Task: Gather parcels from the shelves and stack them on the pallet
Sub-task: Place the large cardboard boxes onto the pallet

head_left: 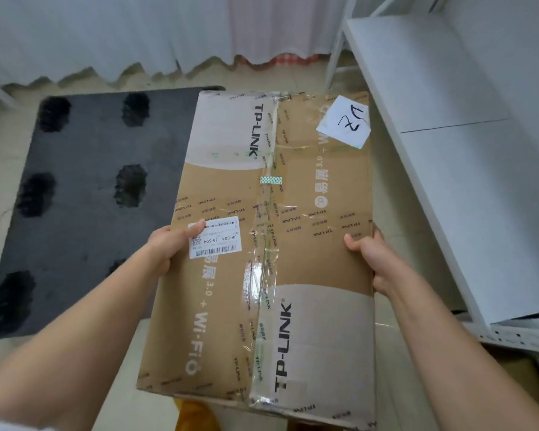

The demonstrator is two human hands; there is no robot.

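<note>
I hold a large flat cardboard parcel printed "TP-LINK", taped along its middle seam, with a barcode label near its left edge and a white paper note at its far right corner. My left hand grips the left edge, thumb on the label. My right hand grips the right edge. The parcel hangs in the air, its far left part over the right side of the dark grey pallet, which lies flat on the floor to the left with nothing on it.
White metal shelves stand at the right, their boards bare in view. White corrugated sheeting lines the back wall. Pale tiled floor surrounds the pallet. Something orange shows under the parcel's near edge.
</note>
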